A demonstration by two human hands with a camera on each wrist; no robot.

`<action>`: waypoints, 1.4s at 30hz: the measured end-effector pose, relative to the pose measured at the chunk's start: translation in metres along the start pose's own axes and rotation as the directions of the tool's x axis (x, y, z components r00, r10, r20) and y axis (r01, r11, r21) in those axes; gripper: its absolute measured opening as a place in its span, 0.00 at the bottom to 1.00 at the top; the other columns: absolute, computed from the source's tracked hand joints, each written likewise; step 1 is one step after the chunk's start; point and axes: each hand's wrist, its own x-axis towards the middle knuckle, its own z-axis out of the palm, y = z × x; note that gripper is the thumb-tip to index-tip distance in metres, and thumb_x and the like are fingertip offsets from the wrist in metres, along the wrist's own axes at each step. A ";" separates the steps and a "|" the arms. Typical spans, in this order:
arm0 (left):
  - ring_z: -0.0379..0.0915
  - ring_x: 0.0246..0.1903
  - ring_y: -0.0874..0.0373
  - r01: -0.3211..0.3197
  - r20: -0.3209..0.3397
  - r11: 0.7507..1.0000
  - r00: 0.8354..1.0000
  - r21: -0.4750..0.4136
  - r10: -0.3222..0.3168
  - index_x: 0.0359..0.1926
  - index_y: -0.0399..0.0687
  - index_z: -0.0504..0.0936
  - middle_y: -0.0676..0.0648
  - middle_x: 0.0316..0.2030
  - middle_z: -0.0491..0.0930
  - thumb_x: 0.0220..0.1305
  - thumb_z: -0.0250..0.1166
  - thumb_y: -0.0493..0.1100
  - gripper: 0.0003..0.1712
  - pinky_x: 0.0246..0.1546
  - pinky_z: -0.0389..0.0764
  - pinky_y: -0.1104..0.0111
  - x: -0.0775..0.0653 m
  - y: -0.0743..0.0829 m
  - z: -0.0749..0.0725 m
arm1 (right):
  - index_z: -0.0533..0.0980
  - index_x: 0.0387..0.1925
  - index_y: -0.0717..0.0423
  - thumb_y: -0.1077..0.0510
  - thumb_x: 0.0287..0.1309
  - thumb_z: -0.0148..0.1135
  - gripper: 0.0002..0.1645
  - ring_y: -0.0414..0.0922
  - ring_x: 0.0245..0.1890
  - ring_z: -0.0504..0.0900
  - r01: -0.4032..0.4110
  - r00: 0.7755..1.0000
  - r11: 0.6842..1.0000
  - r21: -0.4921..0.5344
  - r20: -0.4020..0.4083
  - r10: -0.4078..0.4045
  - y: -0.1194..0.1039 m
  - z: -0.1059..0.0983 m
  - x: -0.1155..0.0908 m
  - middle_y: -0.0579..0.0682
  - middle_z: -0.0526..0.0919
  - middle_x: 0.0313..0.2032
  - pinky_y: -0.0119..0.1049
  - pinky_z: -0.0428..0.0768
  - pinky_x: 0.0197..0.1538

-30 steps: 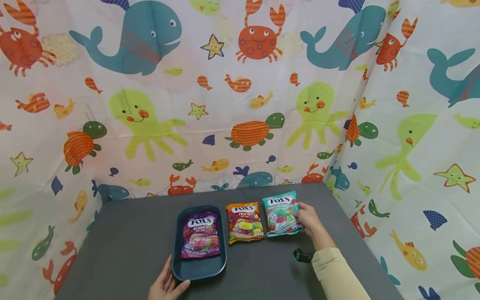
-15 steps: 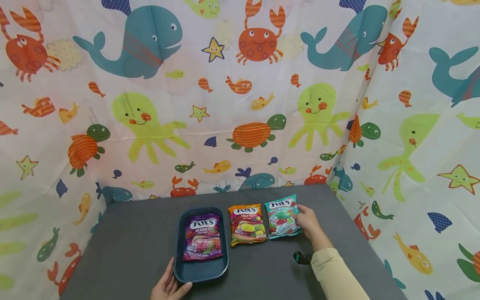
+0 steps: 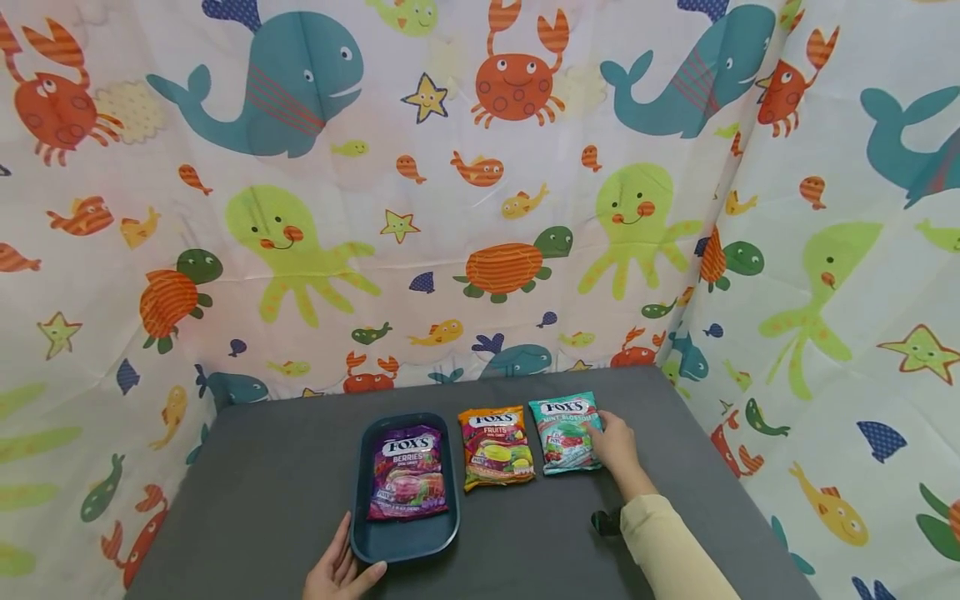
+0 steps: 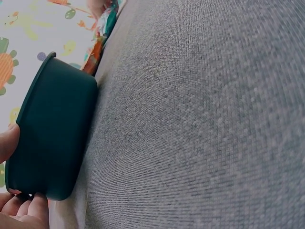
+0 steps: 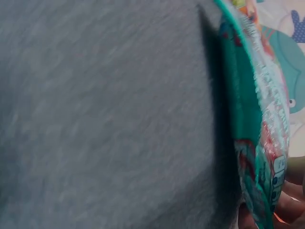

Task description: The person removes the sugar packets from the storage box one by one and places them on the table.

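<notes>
My left hand [image 3: 337, 571] holds the near left corner of a dark blue tray [image 3: 405, 546], thumb at its rim and fingers against its side. In the left wrist view the tray's outer wall [image 4: 55, 129] shows between thumb and fingers. A purple bag of Fox's Berries candy [image 3: 408, 475] lies in the tray. At the right, my right hand [image 3: 618, 446] grips the right edge of a teal bag of Fox's mint candy [image 3: 567, 433]. The right wrist view shows that teal bag [image 5: 271, 129] edge-on, with fingers [image 5: 290, 205] at its lower end.
An orange bag of Fox's Fruits candy [image 3: 497, 447] lies between the tray and the teal bag. All of this is on a grey cloth-covered table [image 3: 277, 483]. A sea-animal curtain [image 3: 420, 250] hangs behind and along the sides.
The teal bag has turned slightly in my right hand and now sits straighter beside the orange bag. My left hand keeps its hold on the tray. The head view has shifted slightly.
</notes>
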 end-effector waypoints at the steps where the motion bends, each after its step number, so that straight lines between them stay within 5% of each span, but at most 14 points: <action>1: 0.48 0.70 0.41 0.000 0.002 1.000 1.000 -0.001 0.000 0.75 0.50 0.47 0.38 0.72 0.47 0.47 0.76 0.47 0.61 0.63 0.61 0.58 0.000 0.000 0.000 | 0.65 0.64 0.64 0.50 0.65 0.56 0.32 0.65 0.60 0.69 0.006 1.000 1.000 -0.012 -0.005 -0.006 0.001 0.000 0.000 0.68 0.73 0.58 0.61 0.72 0.60; 9: 0.48 0.70 0.42 -0.004 0.016 1.000 1.000 0.010 0.003 0.75 0.50 0.46 0.38 0.72 0.47 0.47 0.76 0.47 0.61 0.63 0.62 0.58 0.000 0.002 -0.001 | 0.68 0.63 0.61 0.58 0.63 0.56 0.27 0.61 0.55 0.75 0.088 0.990 0.993 -0.082 -0.107 -0.097 -0.015 -0.010 -0.013 0.65 0.77 0.55 0.58 0.77 0.55; 19: 0.48 0.70 0.41 -0.011 0.013 0.999 1.000 0.039 0.011 0.75 0.48 0.47 0.37 0.72 0.47 0.48 0.76 0.49 0.61 0.63 0.62 0.58 0.002 -0.002 -0.001 | 0.75 0.57 0.55 0.54 0.63 0.59 0.21 0.50 0.49 0.82 0.222 0.970 0.967 0.125 -0.125 -0.206 -0.068 -0.019 -0.056 0.53 0.82 0.51 0.50 0.81 0.49; 25: 0.47 0.70 0.42 -0.012 0.010 1.000 1.000 0.006 0.012 0.75 0.48 0.46 0.38 0.72 0.47 0.47 0.76 0.46 0.61 0.64 0.60 0.57 0.003 -0.005 -0.001 | 0.77 0.54 0.51 0.52 0.65 0.57 0.18 0.47 0.49 0.82 0.247 0.969 0.937 0.246 -0.084 -0.234 -0.089 -0.019 -0.072 0.49 0.83 0.50 0.43 0.84 0.45; 35: 0.46 0.70 0.41 0.009 0.000 1.000 1.000 0.022 -0.009 0.75 0.48 0.46 0.38 0.72 0.46 0.47 0.77 0.48 0.62 0.64 0.61 0.58 0.003 0.001 -0.001 | 0.77 0.54 0.54 0.56 0.65 0.58 0.17 0.50 0.47 0.83 0.256 0.953 0.837 0.484 0.018 -0.302 -0.129 -0.010 -0.099 0.55 0.83 0.49 0.40 0.86 0.45; 42: 0.45 0.71 0.42 0.018 -0.004 1.000 1.000 -0.016 -0.018 0.75 0.48 0.46 0.38 0.73 0.45 0.47 0.76 0.45 0.61 0.65 0.60 0.58 0.001 -0.001 -0.001 | 0.76 0.56 0.53 0.52 0.66 0.56 0.19 0.47 0.50 0.82 0.287 0.912 0.836 0.468 0.133 -0.388 -0.152 0.009 -0.112 0.52 0.82 0.51 0.38 0.85 0.50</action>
